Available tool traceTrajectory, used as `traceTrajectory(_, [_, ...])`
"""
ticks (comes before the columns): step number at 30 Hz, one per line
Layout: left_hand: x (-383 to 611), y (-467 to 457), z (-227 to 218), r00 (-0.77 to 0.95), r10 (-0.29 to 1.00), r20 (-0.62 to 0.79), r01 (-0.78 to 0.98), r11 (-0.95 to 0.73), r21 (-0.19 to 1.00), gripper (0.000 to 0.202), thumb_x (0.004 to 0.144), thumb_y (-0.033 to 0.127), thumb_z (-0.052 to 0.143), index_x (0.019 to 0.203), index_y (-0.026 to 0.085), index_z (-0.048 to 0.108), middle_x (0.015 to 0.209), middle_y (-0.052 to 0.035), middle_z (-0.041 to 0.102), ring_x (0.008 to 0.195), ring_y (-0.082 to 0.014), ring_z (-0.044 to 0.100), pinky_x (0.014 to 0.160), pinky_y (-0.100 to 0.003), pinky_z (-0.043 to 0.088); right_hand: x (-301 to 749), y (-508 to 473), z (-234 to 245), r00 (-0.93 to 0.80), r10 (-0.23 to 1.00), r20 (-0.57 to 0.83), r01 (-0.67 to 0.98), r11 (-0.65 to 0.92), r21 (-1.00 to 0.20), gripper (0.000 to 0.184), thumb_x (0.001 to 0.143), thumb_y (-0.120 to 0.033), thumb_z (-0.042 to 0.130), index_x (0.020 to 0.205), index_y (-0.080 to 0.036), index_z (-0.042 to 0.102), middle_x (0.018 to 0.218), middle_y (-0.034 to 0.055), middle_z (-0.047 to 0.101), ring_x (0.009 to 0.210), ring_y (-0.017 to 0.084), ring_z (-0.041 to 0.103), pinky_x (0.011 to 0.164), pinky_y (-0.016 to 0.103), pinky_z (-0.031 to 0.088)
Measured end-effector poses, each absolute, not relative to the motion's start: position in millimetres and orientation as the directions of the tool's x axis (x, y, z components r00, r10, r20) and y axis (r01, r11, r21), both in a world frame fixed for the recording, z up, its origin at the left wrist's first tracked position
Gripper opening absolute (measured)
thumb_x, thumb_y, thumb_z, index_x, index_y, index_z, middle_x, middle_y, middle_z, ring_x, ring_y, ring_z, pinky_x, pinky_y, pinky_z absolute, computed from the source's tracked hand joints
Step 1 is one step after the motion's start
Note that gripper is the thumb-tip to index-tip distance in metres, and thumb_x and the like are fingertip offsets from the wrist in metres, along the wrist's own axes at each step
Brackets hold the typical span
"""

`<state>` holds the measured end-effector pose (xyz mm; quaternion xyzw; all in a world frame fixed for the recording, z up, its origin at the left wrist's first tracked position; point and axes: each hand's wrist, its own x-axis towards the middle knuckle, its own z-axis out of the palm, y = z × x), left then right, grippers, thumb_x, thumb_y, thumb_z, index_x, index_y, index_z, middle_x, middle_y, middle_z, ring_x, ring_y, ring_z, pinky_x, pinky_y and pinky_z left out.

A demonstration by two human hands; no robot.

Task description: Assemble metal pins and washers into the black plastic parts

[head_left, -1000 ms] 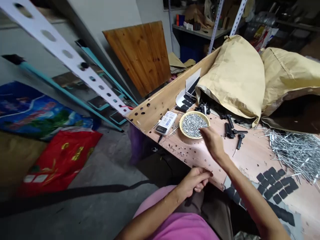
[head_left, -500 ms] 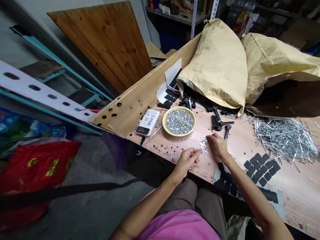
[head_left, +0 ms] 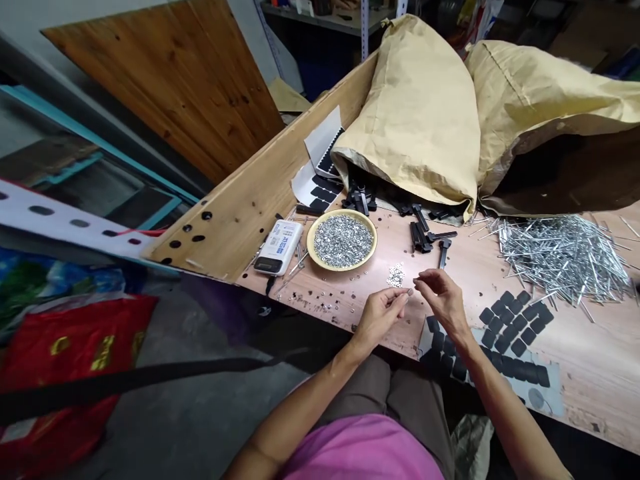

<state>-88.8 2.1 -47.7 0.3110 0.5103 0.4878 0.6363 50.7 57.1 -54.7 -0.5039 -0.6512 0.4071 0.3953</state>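
Note:
My left hand (head_left: 383, 315) is closed in a pinch, with a small metal nut (head_left: 410, 291) showing at its fingertips. Just to the right, my right hand (head_left: 443, 301) has thumb and finger pressed together; whatever they hold is too small to make out. The fingertips of both hands are close but apart. Behind them, a little pile of silvery nuts (head_left: 396, 275) lies on the bench top. Farther left stands a yellow bowl (head_left: 313, 255) filled with many similar small metal nuts (head_left: 345, 240).
A white device (head_left: 281, 245) sits left of the bowl. Black plastic pieces (head_left: 424, 237) lie below large paper sacks (head_left: 410, 113). Rightward are a heap of metal rods (head_left: 565, 260) and black pads (head_left: 513, 323). A wooden board (head_left: 260, 193) edges the bench.
My right hand has lifted away from the little nut pile and come toward my left hand's fingertips. The whole view has shifted slightly.

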Motion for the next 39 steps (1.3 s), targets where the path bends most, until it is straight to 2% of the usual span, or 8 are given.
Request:
traceTrajectory(8, [-74, -2, -44, 0.055, 0.968, -0.246, -0.183, 0.252, 0.950, 0.040, 0.076, 0.043, 0.060, 0.093, 0.008, 0.070, 0.051, 0.0044, 0.046, 0.049, -0.0070, 0.040, 0.047, -0.020, 0.031, 60, 24, -39, -0.077, 0.996, 0.048, 0.167, 0.060, -0.984, 0.027, 0.075, -0.036, 0.067, 0.090, -0.022, 0.050, 0.076, 0.0040, 0.071, 0.074, 0.018, 0.070, 0.072, 0.033, 0.056])
traceTrajectory(16, [-70, -7, -36, 0.057, 0.982, -0.180, -0.074, 0.184, 0.980, 0.032, 0.077, 0.033, 0.057, 0.092, 0.009, 0.072, 0.050, 0.0037, 0.048, 0.048, -0.0082, 0.043, 0.049, -0.021, 0.035, 67, 10, -41, -0.007, 0.978, 0.206, 0.237, 0.202, -0.950, 0.020, 0.078, -0.028, 0.064, 0.091, -0.023, 0.049, 0.077, 0.0016, 0.071, 0.072, 0.017, 0.071, 0.068, 0.029, 0.058])
traceTrajectory(21, [-65, -11, -35, 0.043, 0.982, -0.183, -0.072, 0.186, 0.980, 0.032, 0.078, 0.033, 0.056, 0.094, 0.010, 0.073, 0.050, 0.0033, 0.050, 0.048, -0.0087, 0.045, 0.051, -0.021, 0.039, 75, 4, -45, -0.139, 0.827, 0.545, 0.509, 0.532, -0.677, 0.013, 0.083, -0.018, 0.058, 0.094, -0.024, 0.057, 0.083, 0.0025, 0.071, 0.074, 0.016, 0.069, 0.067, 0.029, 0.058])
traceTrajectory(24, [-63, -15, -37, 0.016, 0.984, -0.178, -0.068, 0.179, 0.981, 0.035, 0.078, 0.031, 0.055, 0.101, 0.011, 0.071, 0.052, 0.0021, 0.055, 0.050, -0.0101, 0.048, 0.054, -0.023, 0.042, 80, 3, -44, -0.299, 0.703, 0.646, 0.542, 0.682, -0.491, 0.017, 0.085, -0.013, 0.054, 0.095, -0.024, 0.062, 0.085, 0.0038, 0.072, 0.076, 0.017, 0.068, 0.067, 0.030, 0.057])
traceTrajectory(26, [-63, -17, -37, 0.008, 0.988, -0.156, -0.031, 0.156, 0.987, 0.034, 0.078, 0.030, 0.055, 0.102, 0.012, 0.072, 0.056, 0.0000, 0.059, 0.053, -0.0119, 0.052, 0.057, -0.024, 0.044, 83, 3, -40, -0.346, 0.700, 0.625, 0.540, 0.693, -0.478, 0.017, 0.087, -0.014, 0.053, 0.097, -0.023, 0.064, 0.084, 0.0047, 0.072, 0.076, 0.017, 0.068, 0.067, 0.030, 0.057])
traceTrajectory(30, [-68, -19, -35, 0.063, 0.992, -0.111, 0.010, 0.111, 0.994, 0.029, 0.077, 0.028, 0.055, 0.094, 0.014, 0.074, 0.067, -0.0037, 0.066, 0.064, -0.0145, 0.058, 0.064, -0.026, 0.047, 90, 5, -26, -0.361, 0.804, 0.472, 0.520, 0.594, -0.613, 0.014, 0.088, -0.025, 0.055, 0.096, -0.022, 0.067, 0.083, 0.0048, 0.071, 0.074, 0.017, 0.067, 0.065, 0.027, 0.056])
traceTrajectory(33, [-70, -18, -34, 0.153, 0.979, -0.136, -0.051, 0.145, 0.988, 0.030, 0.076, 0.031, 0.058, 0.094, 0.013, 0.073, 0.061, -0.0010, 0.062, 0.058, -0.0119, 0.054, 0.059, -0.024, 0.045, 97, 8, -18, -0.402, 0.833, 0.380, 0.486, 0.546, -0.683, 0.018, 0.088, -0.035, 0.055, 0.089, -0.022, 0.069, 0.079, 0.0040, 0.069, 0.070, 0.015, 0.067, 0.061, 0.025, 0.054])
traceTrajectory(39, [-73, -18, -28, 0.251, 0.950, -0.184, -0.065, 0.206, 0.976, 0.031, 0.077, 0.035, 0.057, 0.091, 0.010, 0.070, 0.052, 0.0046, 0.049, 0.047, -0.0070, 0.043, 0.048, -0.019, 0.037, 105, 7, -9, -0.523, 0.767, 0.373, 0.505, 0.631, -0.589, 0.021, 0.092, -0.033, 0.049, 0.088, -0.021, 0.066, 0.079, 0.0045, 0.068, 0.069, 0.014, 0.065, 0.061, 0.023, 0.052])
